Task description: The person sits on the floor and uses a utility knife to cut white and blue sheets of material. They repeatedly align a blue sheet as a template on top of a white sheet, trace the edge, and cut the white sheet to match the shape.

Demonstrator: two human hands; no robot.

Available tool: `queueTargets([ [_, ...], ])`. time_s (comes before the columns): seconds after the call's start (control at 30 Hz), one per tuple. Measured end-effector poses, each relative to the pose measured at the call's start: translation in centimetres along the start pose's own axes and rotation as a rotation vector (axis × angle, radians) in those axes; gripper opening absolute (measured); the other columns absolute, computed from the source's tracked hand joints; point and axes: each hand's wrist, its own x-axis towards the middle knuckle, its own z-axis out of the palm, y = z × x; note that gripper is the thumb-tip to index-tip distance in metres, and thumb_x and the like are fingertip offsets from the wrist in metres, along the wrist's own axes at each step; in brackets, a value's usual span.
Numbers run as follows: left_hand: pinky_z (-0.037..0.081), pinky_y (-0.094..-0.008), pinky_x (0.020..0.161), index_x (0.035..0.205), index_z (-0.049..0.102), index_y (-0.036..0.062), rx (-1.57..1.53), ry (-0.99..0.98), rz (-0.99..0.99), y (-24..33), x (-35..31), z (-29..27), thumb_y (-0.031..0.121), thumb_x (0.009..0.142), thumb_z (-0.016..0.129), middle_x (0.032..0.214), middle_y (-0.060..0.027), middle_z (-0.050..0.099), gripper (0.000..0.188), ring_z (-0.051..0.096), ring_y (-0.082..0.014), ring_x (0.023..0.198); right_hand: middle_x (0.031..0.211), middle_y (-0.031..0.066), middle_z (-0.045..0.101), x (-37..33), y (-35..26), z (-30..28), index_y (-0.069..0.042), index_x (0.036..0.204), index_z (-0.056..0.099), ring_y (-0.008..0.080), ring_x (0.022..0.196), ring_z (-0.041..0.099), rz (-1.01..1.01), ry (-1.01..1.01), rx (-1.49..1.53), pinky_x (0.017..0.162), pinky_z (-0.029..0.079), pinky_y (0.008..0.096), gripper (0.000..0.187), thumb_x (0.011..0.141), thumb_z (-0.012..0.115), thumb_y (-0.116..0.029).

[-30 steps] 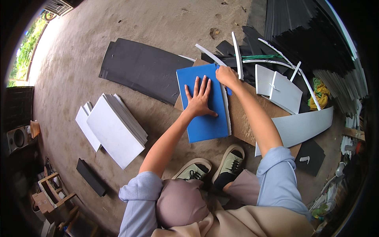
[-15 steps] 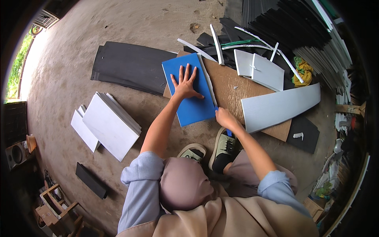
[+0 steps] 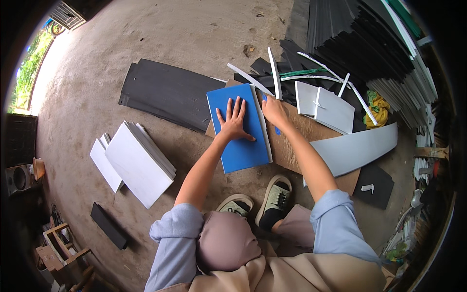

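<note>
A rectangular blue sheet (image 3: pixel 250 146) lies over a white sheet, whose ragged edge (image 3: pixel 265 138) shows along its right side. My left hand (image 3: pixel 233 124) is spread flat on the blue sheet, fingers apart. Just right of the sheet's upper part, my right hand (image 3: pixel 275 112) is closed around a blue utility knife (image 3: pixel 277 130). Only the two ends of its handle show, and the blade cannot be made out. Beneath the sheets is a brown board (image 3: pixel 287 151).
Dark sheets (image 3: pixel 165 92) lie at the left, near a stack of white panels (image 3: pixel 138 163). White strips (image 3: pixel 275 73), small white panels (image 3: pixel 335 112) and a curved pale panel (image 3: pixel 360 146) are at the right. Beyond them stand stacked black sheets (image 3: pixel 355 39). My shoes (image 3: pixel 277 197) are close by.
My right hand has moved with the knife from the blue sheet's lower right corner up along its right edge. My left hand stays flat on the sheet. The whole view has shifted slightly.
</note>
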Motion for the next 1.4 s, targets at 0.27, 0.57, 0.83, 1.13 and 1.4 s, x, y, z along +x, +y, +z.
queueTargets([
  [0.27, -0.009, -0.0644, 0.091, 0.137, 0.001, 0.0136, -0.032, -0.015, -0.015, -1.0, -0.9, -0.7, 0.056, 0.032, 0.075, 0.142, -0.0079, -0.003, 0.135, -0.011, -0.0299, 0.130, 0.059, 0.0223, 0.058, 6.8, -4.4, 1.4, 0.010, 0.074, 0.056, 0.0298, 0.047, 0.059, 0.206, -0.401, 0.211, 0.050, 0.049, 0.0389, 0.035, 0.083, 0.037, -0.018],
  [0.57, -0.007, -0.0634, 0.092, 0.137, 0.002, 0.0162, -0.034, -0.009, -0.048, -0.4, -0.5, -0.6, 0.055, 0.029, 0.077, 0.143, -0.0037, -0.002, 0.137, -0.009, -0.0269, 0.131, 0.051, 0.0193, 0.054, 3.5, -2.7, 1.2, 0.010, 0.061, 0.052, 0.0263, 0.040, 0.055, 0.257, -0.635, 0.256, 0.038, 0.045, 0.0391, 0.034, 0.081, 0.036, -0.012],
  [0.83, -0.008, -0.0651, 0.091, 0.137, 0.004, 0.0149, -0.042, 0.009, -0.055, -0.2, -0.3, -0.6, 0.053, 0.027, 0.078, 0.143, -0.0051, -0.002, 0.138, -0.010, -0.0274, 0.130, 0.083, 0.0291, 0.057, -17.9, -0.3, 0.1, 0.004, 0.094, 0.049, 0.0433, 0.084, 0.055, 0.296, -0.533, 0.108, 0.075, 0.043, 0.0494, 0.029, 0.087, 0.036, -0.022],
  [1.13, -0.009, -0.0662, 0.089, 0.137, 0.005, 0.0131, -0.040, 0.020, -0.028, -1.3, -0.4, 0.1, 0.055, 0.028, 0.077, 0.143, -0.0075, -0.002, 0.137, -0.011, -0.0295, 0.130, 0.077, 0.0256, 0.057, -15.7, 0.3, -1.4, 0.005, 0.089, 0.047, 0.0408, 0.074, 0.056, 0.321, -0.188, 0.182, 0.065, 0.044, 0.0472, 0.030, 0.085, 0.043, -0.025],
  [1.4, -0.011, -0.0635, 0.090, 0.136, 0.005, 0.0103, -0.103, 0.101, 0.028, -1.3, -0.1, 0.8, 0.057, 0.039, 0.073, 0.143, -0.0055, 0.000, 0.127, -0.008, -0.0274, 0.131, 0.081, 0.0124, 0.058, -7.6, 0.9, 4.9, -0.001, 0.088, 0.044, 0.0284, 0.078, 0.058, 0.390, 0.055, 0.515, 0.070, 0.044, 0.0375, 0.025, 0.072, 0.061, -0.007],
])
